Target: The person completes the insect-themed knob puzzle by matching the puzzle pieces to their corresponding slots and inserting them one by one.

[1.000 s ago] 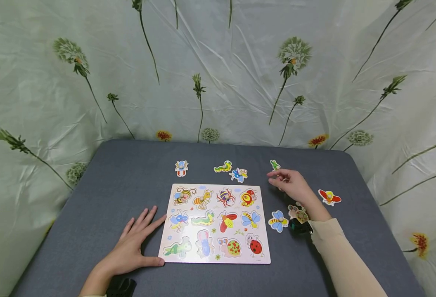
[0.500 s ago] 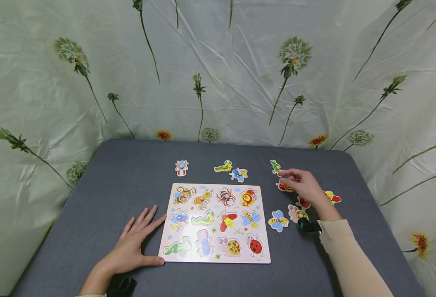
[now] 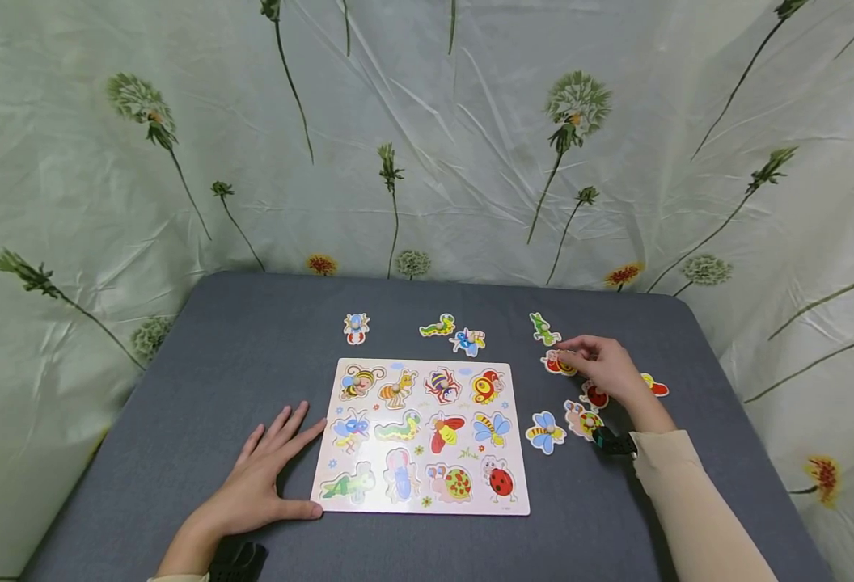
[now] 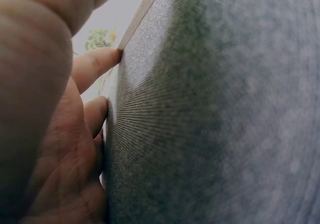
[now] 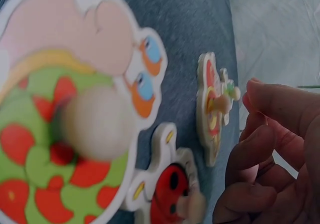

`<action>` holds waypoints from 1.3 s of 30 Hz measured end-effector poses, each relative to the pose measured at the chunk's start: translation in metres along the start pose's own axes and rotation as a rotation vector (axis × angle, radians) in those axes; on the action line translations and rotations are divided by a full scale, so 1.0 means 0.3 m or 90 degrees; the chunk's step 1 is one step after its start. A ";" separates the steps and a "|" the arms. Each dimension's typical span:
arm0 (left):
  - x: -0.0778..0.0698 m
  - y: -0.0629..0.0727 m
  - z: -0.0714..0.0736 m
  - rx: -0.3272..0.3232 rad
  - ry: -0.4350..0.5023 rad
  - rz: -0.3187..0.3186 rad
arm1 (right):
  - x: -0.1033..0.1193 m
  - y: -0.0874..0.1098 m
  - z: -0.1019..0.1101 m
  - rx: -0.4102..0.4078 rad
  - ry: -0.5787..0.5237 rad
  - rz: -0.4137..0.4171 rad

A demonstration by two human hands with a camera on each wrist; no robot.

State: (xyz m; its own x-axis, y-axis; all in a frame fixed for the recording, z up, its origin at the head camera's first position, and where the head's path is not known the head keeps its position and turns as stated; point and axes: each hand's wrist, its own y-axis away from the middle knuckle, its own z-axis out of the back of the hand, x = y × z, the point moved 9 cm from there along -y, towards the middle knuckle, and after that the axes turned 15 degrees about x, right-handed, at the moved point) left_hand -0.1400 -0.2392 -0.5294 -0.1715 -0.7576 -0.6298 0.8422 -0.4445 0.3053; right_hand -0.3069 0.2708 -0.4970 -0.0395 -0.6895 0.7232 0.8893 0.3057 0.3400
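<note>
The left hand (image 3: 254, 487) lies spread wide against the puzzle board (image 3: 426, 411). The right hand (image 3: 608, 368) curls loosely, holding nothing, its wrist covering part of a red-winged insect piece (image 3: 657, 388).

head view looks forward-down at the table (image 3: 267, 347) wrist views skim closely.

An indoor tabletop play setting was seen — though whether it belonged to a home or a studio could not be told. The background was filled by a wrinkled, pale grey-green cloth (image 3: 463, 214) printed with dandelions (image 3: 577, 99), hung like a curtain behind a dark grey, round-cornered table (image 3: 274, 331). On the table were laid a pale pink, rectangular puzzle board (image 3: 423, 404) and coloured, knobbed, insect-shaped pieces (image 3: 546, 434).
</note>
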 end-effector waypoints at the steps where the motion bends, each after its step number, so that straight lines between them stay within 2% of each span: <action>1: 0.000 0.000 0.000 0.000 -0.001 0.001 | -0.006 0.000 0.000 0.000 0.001 -0.006; 6: -0.001 0.000 -0.002 0.002 0.000 -0.001 | -0.026 0.003 -0.002 0.003 0.016 -0.023; 19: -0.004 0.000 0.002 0.003 0.005 -0.004 | -0.046 -0.007 0.000 0.010 0.048 -0.023; 39: -0.005 -0.008 0.003 0.011 0.033 0.005 | 0.007 -0.011 -0.005 0.016 0.129 -0.014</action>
State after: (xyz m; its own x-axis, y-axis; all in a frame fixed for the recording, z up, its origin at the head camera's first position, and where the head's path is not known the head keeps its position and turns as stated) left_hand -0.1423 -0.2376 -0.5286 -0.1382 -0.7350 -0.6639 0.8346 -0.4473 0.3214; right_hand -0.3092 0.2673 -0.4974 0.0364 -0.8137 0.5802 0.8774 0.3040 0.3712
